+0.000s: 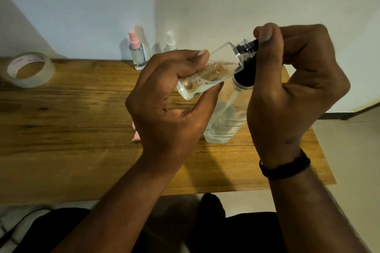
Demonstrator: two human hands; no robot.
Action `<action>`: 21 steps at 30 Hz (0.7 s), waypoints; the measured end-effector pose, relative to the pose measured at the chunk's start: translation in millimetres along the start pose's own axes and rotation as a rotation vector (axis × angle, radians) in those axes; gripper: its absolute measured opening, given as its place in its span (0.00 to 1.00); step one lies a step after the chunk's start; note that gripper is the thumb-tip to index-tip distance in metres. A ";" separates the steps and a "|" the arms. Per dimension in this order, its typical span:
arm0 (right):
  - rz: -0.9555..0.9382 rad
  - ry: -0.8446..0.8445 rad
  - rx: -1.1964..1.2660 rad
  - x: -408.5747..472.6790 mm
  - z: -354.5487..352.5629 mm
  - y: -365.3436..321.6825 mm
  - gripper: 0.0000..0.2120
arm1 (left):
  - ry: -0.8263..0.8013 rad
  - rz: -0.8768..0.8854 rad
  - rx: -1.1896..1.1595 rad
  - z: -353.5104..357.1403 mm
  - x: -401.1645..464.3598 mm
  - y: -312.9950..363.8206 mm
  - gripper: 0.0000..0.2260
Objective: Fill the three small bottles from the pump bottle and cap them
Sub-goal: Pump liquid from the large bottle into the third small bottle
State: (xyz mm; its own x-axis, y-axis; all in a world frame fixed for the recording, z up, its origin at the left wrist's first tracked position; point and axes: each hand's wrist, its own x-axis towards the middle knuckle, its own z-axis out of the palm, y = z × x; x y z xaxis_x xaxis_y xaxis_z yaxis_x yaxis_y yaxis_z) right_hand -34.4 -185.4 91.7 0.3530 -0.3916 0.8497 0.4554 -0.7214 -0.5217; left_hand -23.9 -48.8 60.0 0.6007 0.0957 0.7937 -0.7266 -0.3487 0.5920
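Two hands hold a tipped bottle over the table (61, 129).
Left hand (164, 96) wraps the bottle (218, 68); right hand (292, 80) pinches its black cap (247, 46).

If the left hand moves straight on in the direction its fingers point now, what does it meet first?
Probably the right hand, which pinches the black cap of the small bottle that the left hand holds. Depth is unclear.

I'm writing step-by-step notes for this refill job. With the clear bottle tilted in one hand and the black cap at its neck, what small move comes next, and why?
Probably keep twisting the black cap tight with the right hand. The left hand holds the small bottle tilted with liquid inside, and the neck threads look partly exposed, so it seems not fully closed.
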 end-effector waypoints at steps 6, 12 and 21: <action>0.020 -0.004 0.021 -4.0 2.7 1.5 0.11 | -0.006 -0.018 0.007 -1.6 -0.8 -1.0 0.14; 0.003 -0.014 -0.003 2.2 0.7 1.7 0.11 | -0.008 -0.008 0.006 -0.7 -0.3 -0.1 0.15; 0.022 0.007 0.020 -1.5 1.3 1.5 0.10 | -0.005 -0.009 0.003 2.0 -1.9 1.5 0.15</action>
State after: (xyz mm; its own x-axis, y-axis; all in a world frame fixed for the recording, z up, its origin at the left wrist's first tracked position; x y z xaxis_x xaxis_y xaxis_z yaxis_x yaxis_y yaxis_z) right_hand -33.1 -185.1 89.5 0.3574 -0.4113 0.8385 0.4638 -0.7011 -0.5416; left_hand -25.4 -51.4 59.0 0.6090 0.0946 0.7875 -0.7201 -0.3505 0.5989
